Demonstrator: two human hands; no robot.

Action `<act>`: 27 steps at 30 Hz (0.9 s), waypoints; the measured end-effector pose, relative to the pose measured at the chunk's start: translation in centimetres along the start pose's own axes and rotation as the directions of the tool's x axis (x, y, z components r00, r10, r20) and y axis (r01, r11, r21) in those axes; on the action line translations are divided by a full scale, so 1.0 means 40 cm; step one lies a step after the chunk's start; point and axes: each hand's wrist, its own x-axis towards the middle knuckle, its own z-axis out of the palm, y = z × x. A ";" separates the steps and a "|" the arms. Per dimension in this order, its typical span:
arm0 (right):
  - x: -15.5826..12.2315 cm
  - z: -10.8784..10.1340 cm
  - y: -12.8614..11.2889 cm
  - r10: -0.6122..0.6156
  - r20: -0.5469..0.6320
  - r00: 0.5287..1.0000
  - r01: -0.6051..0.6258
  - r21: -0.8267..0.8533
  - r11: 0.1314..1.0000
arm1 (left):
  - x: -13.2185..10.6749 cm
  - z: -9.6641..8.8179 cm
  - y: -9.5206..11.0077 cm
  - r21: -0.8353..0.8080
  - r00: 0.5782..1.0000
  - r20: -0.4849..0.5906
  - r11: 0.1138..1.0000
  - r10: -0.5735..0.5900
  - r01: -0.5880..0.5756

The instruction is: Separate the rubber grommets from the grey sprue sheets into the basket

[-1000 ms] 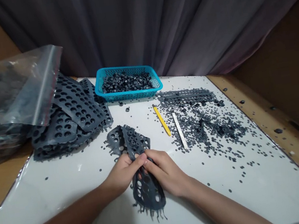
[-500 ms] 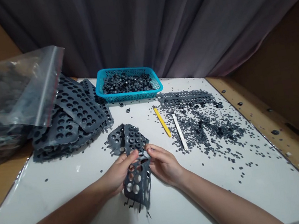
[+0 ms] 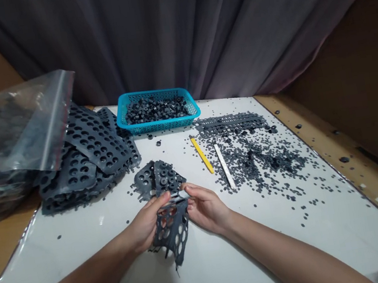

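Both hands hold a dark grey rubber sheet (image 3: 171,229) full of round holes, lifted a little off the white table (image 3: 92,235). My left hand (image 3: 146,223) pinches its upper left edge with closed fingers. My right hand (image 3: 205,206) pinches the upper right edge. The sheet hangs down between them, with thin ragged strands at its lower end. Just beyond the hands lies another piece of holed sheet (image 3: 157,178), still carrying small rings.
A stack of holed sheets (image 3: 86,158) and a clear plastic bag (image 3: 3,138) lie at the left. A blue basket (image 3: 157,110) of small dark rings stands at the back. A yellow stick (image 3: 201,155), a white stick (image 3: 224,165) and several scattered rubber bits (image 3: 264,158) lie to the right.
The sheet was flat on the table under both hands; it has been lifted and tilted, now hanging between the pinching fingers. The camera has shifted slightly.
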 end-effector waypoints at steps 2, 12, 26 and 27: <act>-0.004 0.003 -0.002 0.005 0.005 1.000 -0.005 0.003 1.000 | -0.004 0.005 0.004 0.028 1.000 -0.012 1.000 -0.011 0.011; -0.013 -0.001 -0.015 -0.028 0.100 0.995 0.049 -0.213 0.976 | -0.019 0.010 0.008 0.111 0.999 0.042 0.994 0.005 -0.010; -0.040 0.213 -0.210 -0.209 0.605 0.768 0.606 -0.793 -0.067 | -0.022 0.174 0.157 0.497 0.850 0.085 0.717 0.520 -0.489; -0.021 0.239 -0.223 -0.307 0.621 0.721 0.655 -0.756 0.010 | -0.030 0.215 0.189 0.423 0.810 0.062 0.720 0.583 -0.551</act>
